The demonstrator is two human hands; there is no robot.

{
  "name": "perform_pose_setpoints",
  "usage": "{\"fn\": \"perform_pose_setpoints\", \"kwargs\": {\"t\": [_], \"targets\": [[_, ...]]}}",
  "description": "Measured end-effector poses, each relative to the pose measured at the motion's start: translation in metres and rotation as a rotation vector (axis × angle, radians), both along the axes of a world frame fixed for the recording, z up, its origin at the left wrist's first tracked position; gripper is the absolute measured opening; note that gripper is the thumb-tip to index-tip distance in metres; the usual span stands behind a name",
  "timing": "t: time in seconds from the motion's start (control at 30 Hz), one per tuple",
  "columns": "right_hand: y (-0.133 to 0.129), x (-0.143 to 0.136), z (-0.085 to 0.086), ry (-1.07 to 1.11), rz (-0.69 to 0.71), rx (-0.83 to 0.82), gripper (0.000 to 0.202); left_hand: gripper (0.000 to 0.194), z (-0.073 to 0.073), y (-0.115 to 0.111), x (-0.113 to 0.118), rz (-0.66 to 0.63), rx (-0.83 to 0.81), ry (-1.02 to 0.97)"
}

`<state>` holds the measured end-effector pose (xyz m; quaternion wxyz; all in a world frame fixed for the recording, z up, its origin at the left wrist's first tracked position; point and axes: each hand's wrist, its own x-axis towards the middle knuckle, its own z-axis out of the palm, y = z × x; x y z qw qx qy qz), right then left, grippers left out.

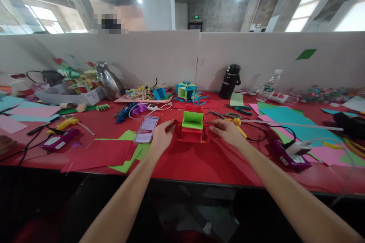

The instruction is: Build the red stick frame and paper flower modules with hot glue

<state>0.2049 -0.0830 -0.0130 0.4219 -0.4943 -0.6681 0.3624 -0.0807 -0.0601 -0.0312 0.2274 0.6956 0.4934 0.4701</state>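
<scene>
A small red paper model (191, 135) with a folded green top stands on the red table (182, 167) in front of me. My left hand (163, 137) pinches its left side, fingertips and thumb together at the red edge. On the opposite side my right hand (228, 133) holds the right edge between thumb and fingers. Just behind the model lies a strip of red paper (194, 108). Left of my left hand is a phone (147, 129) with its screen lit, resting partly on green sheets. A yellow glue gun (240, 128) is beside my right hand, partly hidden by it.
Red paper sheets (104, 153) lie front left. Purple power strips (289, 155) with cables sit at both sides. Scissors (228, 115), pliers (242, 109), a black bottle (229, 81), a steel jug (107, 79) and a blue-green paper model (186, 91) stand or lie farther back.
</scene>
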Motion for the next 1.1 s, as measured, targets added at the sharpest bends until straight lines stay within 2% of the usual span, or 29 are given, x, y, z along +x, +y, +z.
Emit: {"fn": "perform_pose_setpoints", "kwargs": {"t": [0.37,0.73,1.1], "targets": [[0.003,0.0011,-0.0002,-0.023,-0.018,-0.025,0.036,0.029,0.0002,0.0004,0.0009,-0.001,-0.002,-0.003],[0.0063,0.0033,0.0018,-0.072,0.036,-0.034,0.042,0.028,-0.0045,0.0041,0.0003,0.004,0.001,-0.019],[0.0082,0.003,-0.0001,-0.104,0.034,0.042,0.038,0.028,-0.0024,0.0023,0.0014,-0.005,-0.013,-0.021]]}}
